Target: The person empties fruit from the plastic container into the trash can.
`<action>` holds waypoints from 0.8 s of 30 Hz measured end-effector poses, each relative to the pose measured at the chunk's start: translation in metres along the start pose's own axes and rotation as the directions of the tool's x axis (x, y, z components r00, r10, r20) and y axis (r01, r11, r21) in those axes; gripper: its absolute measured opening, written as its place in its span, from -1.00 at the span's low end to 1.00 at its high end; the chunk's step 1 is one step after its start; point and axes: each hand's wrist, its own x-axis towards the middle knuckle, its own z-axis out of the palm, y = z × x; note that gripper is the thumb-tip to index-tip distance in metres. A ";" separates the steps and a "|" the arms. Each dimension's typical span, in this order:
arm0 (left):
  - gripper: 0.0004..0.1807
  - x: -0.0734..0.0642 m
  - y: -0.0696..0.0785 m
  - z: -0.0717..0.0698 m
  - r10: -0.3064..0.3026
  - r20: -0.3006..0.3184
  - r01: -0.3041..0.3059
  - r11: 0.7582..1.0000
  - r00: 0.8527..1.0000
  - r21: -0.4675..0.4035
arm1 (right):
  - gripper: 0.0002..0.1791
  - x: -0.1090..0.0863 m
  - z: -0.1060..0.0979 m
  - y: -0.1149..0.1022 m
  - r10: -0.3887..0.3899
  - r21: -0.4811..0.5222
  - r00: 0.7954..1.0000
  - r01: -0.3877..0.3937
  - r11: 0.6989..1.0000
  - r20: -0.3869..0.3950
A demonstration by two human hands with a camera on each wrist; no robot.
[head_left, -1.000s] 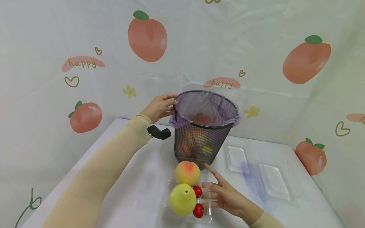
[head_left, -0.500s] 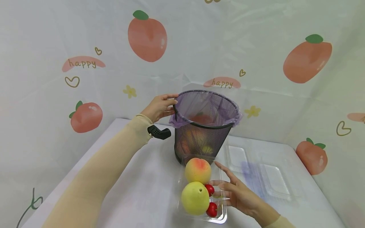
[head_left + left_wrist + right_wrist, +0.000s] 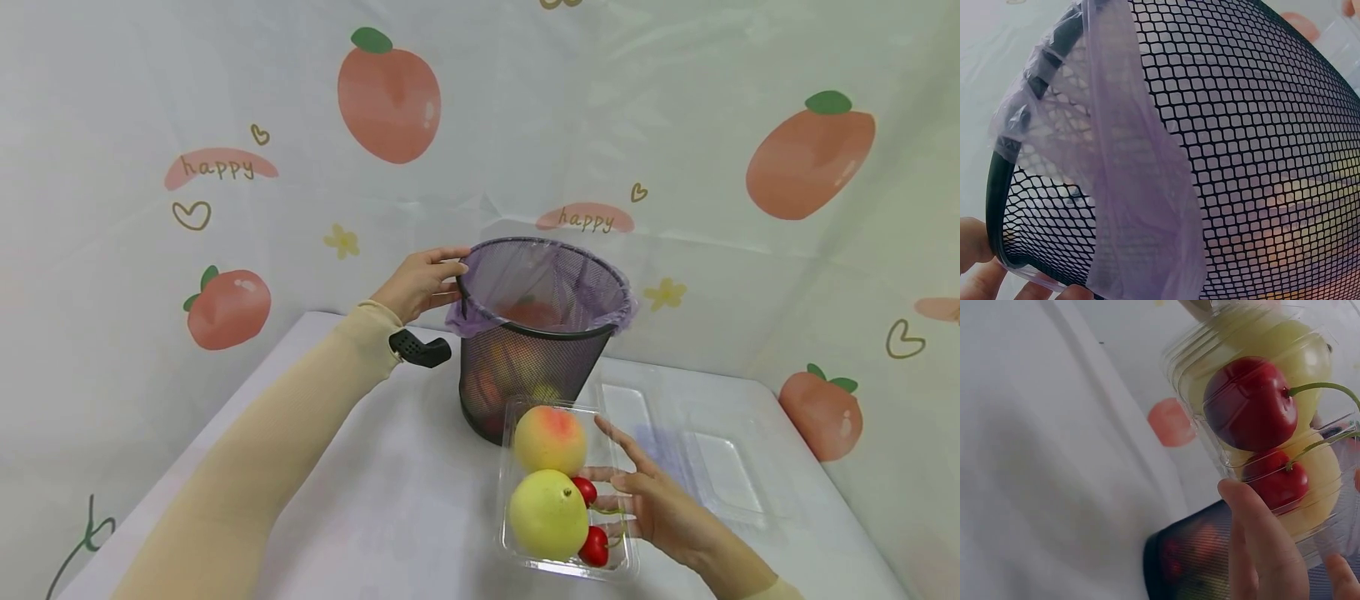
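At the black mesh wastebasket (image 3: 517,367), lined with a purple plastic bag (image 3: 471,321), my left hand (image 3: 420,285) grips the rim's left side between thumb and fingers. Red and yellow fruit shows dimly through the mesh. My right hand (image 3: 671,512) holds a clear plastic tray (image 3: 566,571) by its right side, some fingers visible through the plastic. In that tray lie a peach (image 3: 550,440) at the far end, a yellow-green pear (image 3: 549,515) nearer me, and two red cherries (image 3: 594,547) with stems along the right. The right wrist view shows fingers (image 3: 1260,544) against the tray wall.
Clear plastic trays (image 3: 726,473) lie on the white table (image 3: 375,500) to the right of the wastebasket. Behind stands a white backdrop (image 3: 487,100) printed with fruit. A black wrist camera (image 3: 420,348) juts from the left wrist.
My right hand has moved to the right with the tray of fruit, which now sits in front of the wastebasket's right part. The left hand stays on the rim.
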 end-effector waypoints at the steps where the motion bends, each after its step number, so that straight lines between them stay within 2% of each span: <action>1: -0.54 0.000 0.000 0.000 0.000 -0.001 0.000 1.000 1.000 0.000 | -0.30 -0.002 -0.001 -0.002 0.000 -0.003 1.000 0.000 1.000 0.003; 11: -0.55 0.001 0.000 -0.001 0.004 -0.006 -0.004 1.000 1.000 0.006 | -0.35 -0.017 -0.013 -0.017 0.023 -0.048 0.999 -0.026 0.999 -0.049; 18: -0.55 0.002 0.000 -0.001 -0.001 -0.002 0.001 1.000 1.000 0.000 | -0.37 -0.025 -0.024 -0.023 0.054 -0.132 0.981 -0.079 0.988 -0.185; 24: -0.55 0.000 -0.001 -0.001 0.001 0.001 -0.001 1.000 1.000 0.006 | -0.33 -0.034 -0.030 -0.032 0.026 -0.134 0.989 -0.046 0.990 -0.148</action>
